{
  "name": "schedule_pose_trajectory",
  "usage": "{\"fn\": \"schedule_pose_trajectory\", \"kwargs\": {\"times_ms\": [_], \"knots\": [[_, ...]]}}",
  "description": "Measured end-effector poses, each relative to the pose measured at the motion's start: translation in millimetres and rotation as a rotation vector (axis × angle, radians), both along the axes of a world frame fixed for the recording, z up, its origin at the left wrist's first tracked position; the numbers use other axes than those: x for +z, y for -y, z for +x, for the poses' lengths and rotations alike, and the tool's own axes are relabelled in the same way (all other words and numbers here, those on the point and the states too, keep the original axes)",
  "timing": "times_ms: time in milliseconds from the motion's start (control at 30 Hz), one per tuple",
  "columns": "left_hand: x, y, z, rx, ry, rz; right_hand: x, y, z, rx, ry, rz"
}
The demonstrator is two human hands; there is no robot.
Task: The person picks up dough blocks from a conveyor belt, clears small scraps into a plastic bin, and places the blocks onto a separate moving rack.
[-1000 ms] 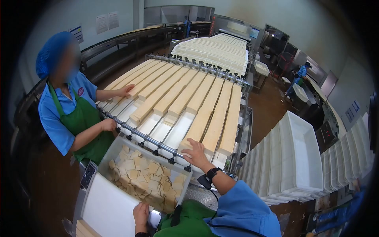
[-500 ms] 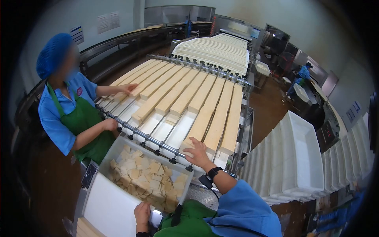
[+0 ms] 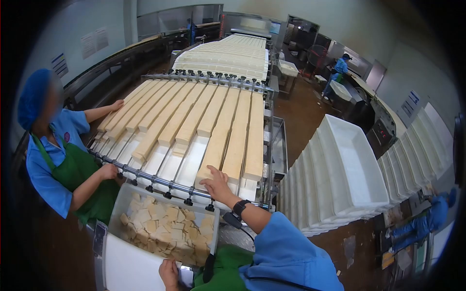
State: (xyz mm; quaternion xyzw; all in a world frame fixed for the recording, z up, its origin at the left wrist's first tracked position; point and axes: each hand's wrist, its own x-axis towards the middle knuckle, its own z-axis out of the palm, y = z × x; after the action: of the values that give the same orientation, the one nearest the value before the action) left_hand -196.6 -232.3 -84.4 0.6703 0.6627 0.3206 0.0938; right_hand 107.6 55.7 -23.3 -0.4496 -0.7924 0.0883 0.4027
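Long pale blocks of stacked dough sheets (image 3: 211,114) lie side by side in the lanes of a sloping rack. My right hand (image 3: 217,185) is bent over the near end of one long dough block (image 3: 213,157), its fingers against the block's top and end. Below, my left hand (image 3: 169,272) is curled at the edge of a white board (image 3: 128,264), beside a bin; whatever its fingers hold is hidden. Loose square dough pieces (image 3: 162,223) fill much of the white bin (image 3: 115,220) between the rack and me.
A co-worker in a green apron (image 3: 73,165) stands at left, one hand at the far-left blocks, the other near the metal front bar (image 3: 141,173). Nested white tubs (image 3: 347,160) stand at right. Behind the rack runs a conveyor (image 3: 221,60). Other people work farther right.
The view has swung right, so the rack sits farther left. The co-worker's far hand has shifted to the outer-left blocks. My right hand stays at the same block's end.
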Motion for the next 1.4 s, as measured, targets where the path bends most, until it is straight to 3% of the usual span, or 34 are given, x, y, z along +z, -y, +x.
{"fn": "schedule_pose_trajectory", "kwargs": {"times_ms": [300, 1033, 1133, 1267, 1400], "knots": [[-3.4, -0.1, -0.6, 0.012, 0.018, -0.017, 2.3, 1.0, 2.0, 0.078, 0.137, 0.081], [-10.1, 4.4, -6.0, 0.044, -0.073, -0.029, -3.9, -3.1, 1.3, 0.159, 0.101, 0.071], [6.8, 11.7, -3.6, 0.149, 0.081, 0.07, 6.2, 3.2, -9.2, 0.141, 0.047, 0.092], [20.5, 46.9, -13.7, 0.391, 0.193, 0.127, 35.7, 18.5, -50.7, 0.328, -0.009, 0.105], [22.6, 110.5, -35.8, 0.825, 0.185, 0.199, 20.3, 31.6, -122.8, 0.535, 0.006, 0.114]]}}
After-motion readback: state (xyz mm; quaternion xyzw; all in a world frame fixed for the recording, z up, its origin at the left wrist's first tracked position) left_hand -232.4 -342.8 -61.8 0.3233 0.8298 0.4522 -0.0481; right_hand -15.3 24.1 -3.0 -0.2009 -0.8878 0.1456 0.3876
